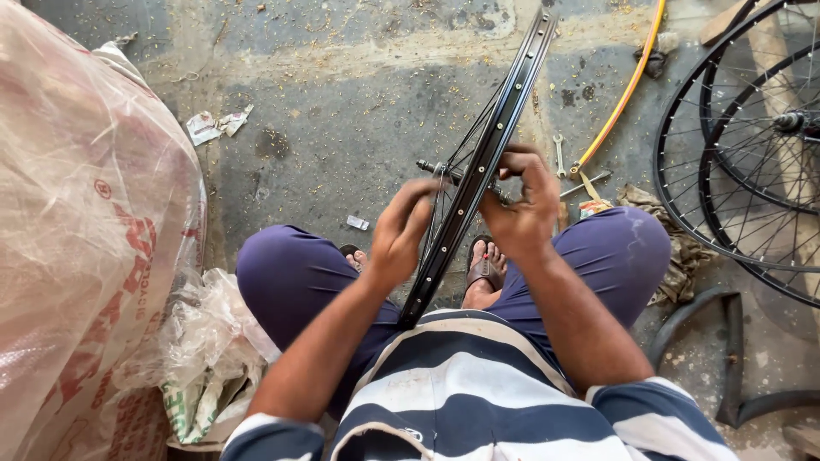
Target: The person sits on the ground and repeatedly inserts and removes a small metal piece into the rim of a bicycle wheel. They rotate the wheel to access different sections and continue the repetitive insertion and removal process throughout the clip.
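A: Edges first. Where does the black wheel rim stand against the fingers?

B: Upright, edge-on between the two hands — its near end sinks between the person's knees, its far end runs up and away beyond the fingertips. The left hand lies flat against the rim's left side, fingers extended along the spokes toward the axle, loosely bent, pressing rather than clenched. The right hand sits on the other side, fingers curled in toward the rim's edge and pinched at it; what they pinch is too small to tell.

A: Room around them?

B: Beyond the fingertips, bare concrete floor. Right of the right fingers, near: a small spanner and a yellow hoop, then a rag. Further right, well apart — finished spoked wheels. Left of the left fingers, well apart, a large plastic-wrapped bundle closes that side.

A: Arms?

B: Both forearms angle inward from the striped shirt, wrists converging on the rim above a sandalled foot.
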Motion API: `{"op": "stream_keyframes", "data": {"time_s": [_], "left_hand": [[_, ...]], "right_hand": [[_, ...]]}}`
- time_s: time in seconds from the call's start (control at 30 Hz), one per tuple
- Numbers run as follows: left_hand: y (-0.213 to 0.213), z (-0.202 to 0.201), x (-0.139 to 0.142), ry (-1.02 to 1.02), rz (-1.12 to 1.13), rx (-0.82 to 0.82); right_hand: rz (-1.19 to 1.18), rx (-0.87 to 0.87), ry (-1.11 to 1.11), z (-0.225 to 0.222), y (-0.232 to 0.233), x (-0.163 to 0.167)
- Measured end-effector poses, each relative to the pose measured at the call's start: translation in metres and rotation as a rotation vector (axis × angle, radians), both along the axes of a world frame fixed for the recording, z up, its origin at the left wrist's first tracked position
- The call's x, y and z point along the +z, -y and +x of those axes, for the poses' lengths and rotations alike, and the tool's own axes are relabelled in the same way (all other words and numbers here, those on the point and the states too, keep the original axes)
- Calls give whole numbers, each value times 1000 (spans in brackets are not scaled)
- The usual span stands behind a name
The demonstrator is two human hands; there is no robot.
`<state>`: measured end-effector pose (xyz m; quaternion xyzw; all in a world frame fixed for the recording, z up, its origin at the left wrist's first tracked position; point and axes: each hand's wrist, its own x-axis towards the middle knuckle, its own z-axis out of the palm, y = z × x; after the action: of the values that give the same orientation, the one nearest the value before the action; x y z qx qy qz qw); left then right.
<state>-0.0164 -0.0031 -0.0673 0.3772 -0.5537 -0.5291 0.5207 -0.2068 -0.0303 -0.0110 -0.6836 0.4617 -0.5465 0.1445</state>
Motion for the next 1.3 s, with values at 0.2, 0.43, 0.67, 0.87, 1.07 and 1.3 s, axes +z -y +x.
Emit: {"op": "stream_keyframes", "data": {"time_s": [0.2, 0.43, 0.67, 0.87, 1.07, 1.3], "left_hand": [[53, -41, -13, -547, 277, -413], [82, -43, -7, -385, 328, -627], [54, -64, -10, -507, 242, -431], [47, -59, -29, -610, 382, -374], [68, -42, 6, -354, 24, -27], [85, -27, 81, 200, -190, -113]], "right_hand": [[188, 169, 106, -20, -10, 11], [517, 540, -36, -48, 14, 34], [358, 484, -328, -46, 21, 40], [8, -86, -189, 7, -1, 4], [23, -17, -108, 4, -15, 4], [348, 71, 176, 11, -18, -3]]}}
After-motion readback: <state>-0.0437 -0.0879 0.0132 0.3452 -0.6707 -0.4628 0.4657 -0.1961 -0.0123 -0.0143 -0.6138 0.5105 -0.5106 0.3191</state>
